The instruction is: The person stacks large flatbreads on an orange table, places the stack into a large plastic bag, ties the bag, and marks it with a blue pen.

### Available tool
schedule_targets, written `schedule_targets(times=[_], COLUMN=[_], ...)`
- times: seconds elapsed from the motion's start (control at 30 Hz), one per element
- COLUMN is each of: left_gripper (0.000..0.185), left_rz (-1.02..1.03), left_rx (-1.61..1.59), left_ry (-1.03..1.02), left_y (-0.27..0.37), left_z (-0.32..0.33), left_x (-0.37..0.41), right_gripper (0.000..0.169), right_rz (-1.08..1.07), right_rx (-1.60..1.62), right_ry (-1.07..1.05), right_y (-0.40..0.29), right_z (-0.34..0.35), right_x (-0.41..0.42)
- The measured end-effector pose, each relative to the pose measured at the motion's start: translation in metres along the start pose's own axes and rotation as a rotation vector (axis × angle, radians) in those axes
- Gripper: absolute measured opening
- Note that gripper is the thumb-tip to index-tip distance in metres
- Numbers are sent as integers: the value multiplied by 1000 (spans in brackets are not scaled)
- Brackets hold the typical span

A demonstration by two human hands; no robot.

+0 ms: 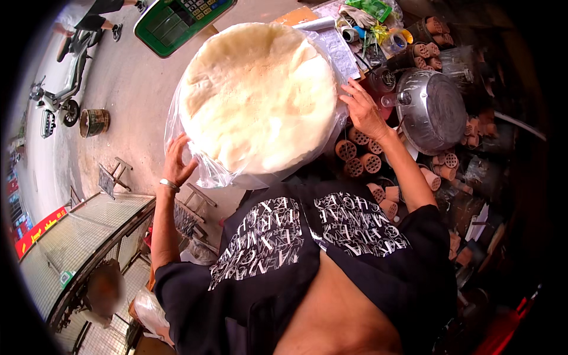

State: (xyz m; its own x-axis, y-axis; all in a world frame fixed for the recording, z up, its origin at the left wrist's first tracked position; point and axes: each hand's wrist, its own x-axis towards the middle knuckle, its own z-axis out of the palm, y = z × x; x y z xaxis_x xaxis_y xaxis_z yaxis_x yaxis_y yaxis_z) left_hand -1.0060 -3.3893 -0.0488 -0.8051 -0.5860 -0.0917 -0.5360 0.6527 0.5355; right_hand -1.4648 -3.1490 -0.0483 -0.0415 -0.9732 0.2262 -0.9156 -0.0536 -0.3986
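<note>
A large round slab of pale dough [262,97] lies in front of me on clear plastic film, which hangs loosely round its rim. My left hand [178,159], with a metal bracelet at the wrist, is at the lower left edge, thumb and fingers apart against the plastic film [213,173]. At the right edge is my right hand [361,108], its fingers spread and touching the film. Whether either hand grips the film cannot be told. What supports the dough is mostly hidden beneath it.
Beyond the dough stands a green digital scale [177,26]. A dented metal pot [432,111] and several perforated clay-coloured briquettes [370,163] are at right. Folding stools [114,177] and a wire-mesh rack [102,230] stand at left. A person [95,22] is near a scooter [73,84].
</note>
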Motion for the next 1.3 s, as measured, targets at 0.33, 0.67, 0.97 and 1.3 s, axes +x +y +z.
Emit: schedule_targets(times=[0.33,0.67,0.97,1.3], left_gripper=[37,41,33,44], left_rz=[469,332,583,732], left_rx=[359,1081,599,404], left_ry=[-31,-714,-1063,-1187], left_y=[-2,61,109,256], left_z=[28,65,257,457], left_x=[-57,-50,18,34], right_gripper=[17,34,30,39], right_rz=[-54,363,1238,2028], right_rx=[-304,-556,267,509], right_ry=[-159,-494,-219,265], right_y=[-77,-154,-224,-369], right_z=[10,70,125,166], right_x=[-51,-104,-385,-657])
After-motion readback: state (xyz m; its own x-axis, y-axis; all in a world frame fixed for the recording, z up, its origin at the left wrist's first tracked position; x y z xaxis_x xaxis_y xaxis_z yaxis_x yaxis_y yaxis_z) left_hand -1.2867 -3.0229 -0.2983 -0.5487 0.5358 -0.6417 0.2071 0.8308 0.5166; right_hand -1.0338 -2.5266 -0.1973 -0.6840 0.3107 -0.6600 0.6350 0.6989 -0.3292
